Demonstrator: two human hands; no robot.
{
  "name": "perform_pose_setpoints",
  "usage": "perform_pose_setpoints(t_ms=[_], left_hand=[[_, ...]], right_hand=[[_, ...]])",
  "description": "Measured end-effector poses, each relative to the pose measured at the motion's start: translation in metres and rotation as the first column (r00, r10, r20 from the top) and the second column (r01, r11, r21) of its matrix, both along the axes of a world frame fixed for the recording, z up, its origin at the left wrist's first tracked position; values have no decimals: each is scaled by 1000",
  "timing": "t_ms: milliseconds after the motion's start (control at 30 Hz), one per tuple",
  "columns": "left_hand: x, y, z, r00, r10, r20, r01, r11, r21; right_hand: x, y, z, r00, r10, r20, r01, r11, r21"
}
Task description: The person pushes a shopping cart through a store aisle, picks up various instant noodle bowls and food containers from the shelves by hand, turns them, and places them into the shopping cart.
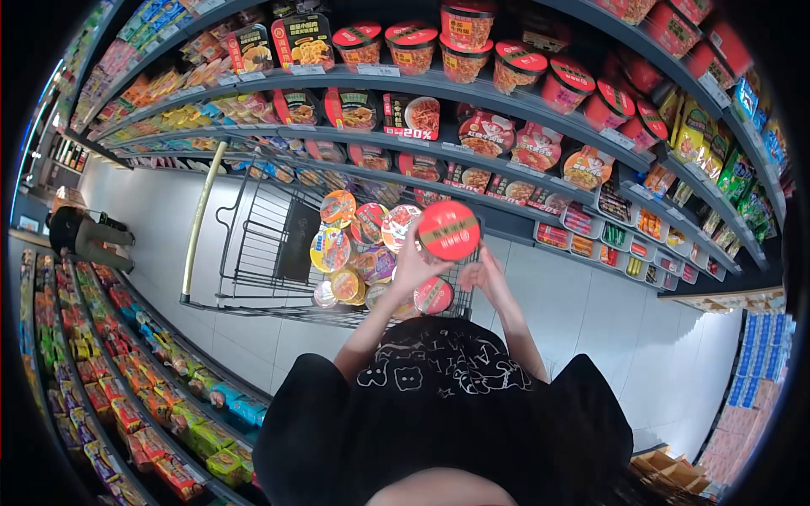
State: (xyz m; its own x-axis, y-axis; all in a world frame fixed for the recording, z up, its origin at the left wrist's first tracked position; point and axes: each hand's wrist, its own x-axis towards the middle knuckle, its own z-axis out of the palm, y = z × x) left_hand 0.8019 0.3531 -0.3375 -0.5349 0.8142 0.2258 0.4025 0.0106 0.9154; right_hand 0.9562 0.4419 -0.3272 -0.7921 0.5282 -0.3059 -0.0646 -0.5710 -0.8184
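Observation:
A round tub with a red lid (449,230) is held up over the right end of a black wire shopping cart (253,244). My left hand (415,268) grips the tub's lower left side. Just to the right of the tub, my right hand (487,274) has its fingers apart and holds nothing. Several round instant-food cups lie piled in the cart, among them an orange-lidded one (337,207), a yellow-rimmed one (330,250) and a red-lidded one (433,295) below my left hand.
Curved shelves (371,76) with red-lidded tubs and boxes run along the far side. Packaged snacks fill the shelves (126,379) at the lower left. A person (89,234) bends over at the far left. Stacked blue-white packs (759,358) stand at the right.

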Motion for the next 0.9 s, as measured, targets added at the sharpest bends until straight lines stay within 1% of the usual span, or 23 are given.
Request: perform_pose_setpoints(t_ms=[33,67,100,133,167,233,300,367,433,467,500,567,600,633,667,700,767,800,833,900], left_hand=[[-16,14,9,1000,22,-21,-19,994,105],[-36,29,20,998,45,-38,-36,978,208],[-57,45,56,996,44,-79,-21,961,274],[-83,58,81,977,117,-177,-77,973,217],[-104,74,110,984,133,-116,-91,946,310],[-163,108,145,960,187,-207,-82,898,433],[-217,136,173,930,261,-260,-123,886,447],[-264,163,191,907,300,-294,-129,865,485],[-288,176,210,851,366,-377,-198,888,416],[-305,186,210,857,354,-374,-181,887,425],[-316,195,211,825,380,-419,-190,884,427],[-347,215,199,845,366,-390,-189,886,424],[-345,219,197,894,310,-324,-167,901,401],[-344,222,194,857,343,-384,-188,903,388],[-342,225,189,843,350,-408,-219,917,333],[-335,224,186,828,355,-433,-253,927,277],[-327,225,179,839,421,-345,-313,892,325],[-330,229,174,836,414,-360,-282,887,365],[-333,232,171,813,429,-393,-293,886,360],[-336,239,170,788,468,-399,-351,875,332]], right_hand=[[-3,-1,9,979,-3,-203,-22,993,-120],[-7,-2,10,979,-2,-204,-22,993,-117],[-11,-4,10,982,58,-178,-62,998,-18],[-13,-4,10,982,115,-148,-104,991,80],[-14,-5,7,981,117,-152,-105,991,86],[-10,-15,-2,997,65,-48,-60,993,100],[2,-20,-6,996,60,-60,-56,996,74],[15,-24,-14,1000,-18,-3,19,998,57],[30,-28,-22,998,-67,21,67,997,33],[37,-28,-26,993,-109,51,108,994,13],[43,-30,-30,991,-125,45,125,992,14],[54,-32,-39,966,-238,106,243,969,-44],[58,-33,-43,961,-255,107,261,964,-46],[61,-34,-46,949,-294,117,302,952,-57],[66,-37,-49,935,-329,131,340,938,-70],[68,-40,-49,930,-340,141,352,933,-76],[70,-41,-48,913,-369,172,385,921,-66],[71,-42,-48,909,-376,180,393,917,-69],[71,-43,-48,908,-381,173,397,916,-66],[74,-49,-50,908,-383,172,399,915,-63]])
